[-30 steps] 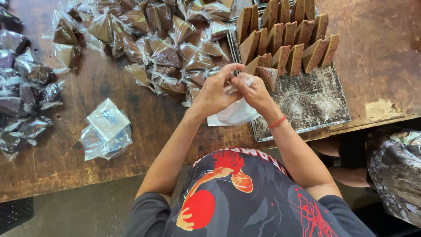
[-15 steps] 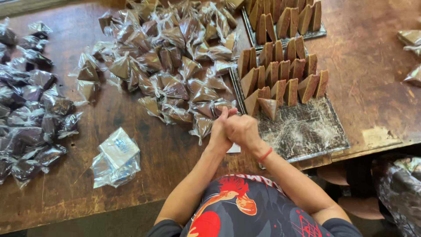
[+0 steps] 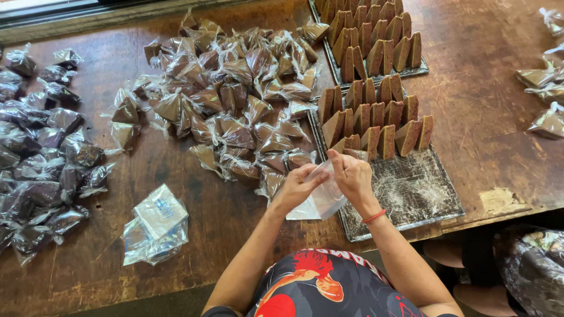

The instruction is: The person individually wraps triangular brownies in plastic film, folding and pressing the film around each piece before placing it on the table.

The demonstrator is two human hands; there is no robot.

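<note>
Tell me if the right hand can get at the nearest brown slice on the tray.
Probably yes. The right hand sits right beside the front-row slice on the tray, with nothing between them. But both hands are pinching a clear plastic bag, so it isn't free.

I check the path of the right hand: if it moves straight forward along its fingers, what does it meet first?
Probably the nearest brown cake wedge on the dark tray; the right hand nearly touches it.

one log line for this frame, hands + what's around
left hand: holds clear bag | right hand: holds same bag, by cake wedges on tray | wrapped pile to the left
</note>
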